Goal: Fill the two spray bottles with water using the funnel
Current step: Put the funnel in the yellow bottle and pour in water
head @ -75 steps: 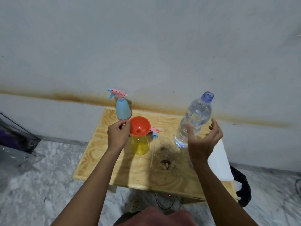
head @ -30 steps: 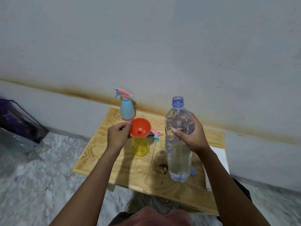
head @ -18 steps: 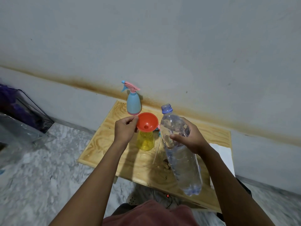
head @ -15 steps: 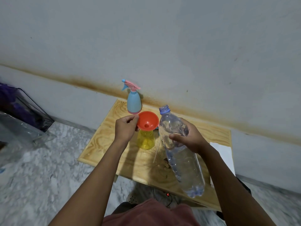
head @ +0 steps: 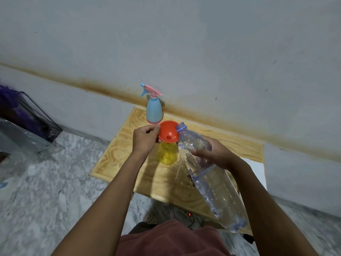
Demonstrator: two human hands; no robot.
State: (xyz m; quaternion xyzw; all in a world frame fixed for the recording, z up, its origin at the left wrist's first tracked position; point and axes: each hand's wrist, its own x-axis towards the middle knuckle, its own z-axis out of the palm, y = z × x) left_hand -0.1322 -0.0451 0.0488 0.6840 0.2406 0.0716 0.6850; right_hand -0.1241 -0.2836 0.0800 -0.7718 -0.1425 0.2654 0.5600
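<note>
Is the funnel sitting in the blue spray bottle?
No, the orange funnel sits on the yellow bottle; the blue spray bottle stands behind it with its sprayer on.

A: Funnel status?
B: Orange funnel (head: 167, 133) seated in the open neck of the yellow spray bottle (head: 167, 154), upright on the counter (head: 118, 157).
A: Water?
B: Clear water bottle (head: 212, 182), uncapped, tilted, mouth at the funnel rim. Blue spray bottle (head: 154, 112) stands just behind, pink trigger head on.

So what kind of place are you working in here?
Likely a plain room in a home, though I can't be sure: a low plywood table by a stained wall, on a marble-look floor.
</note>
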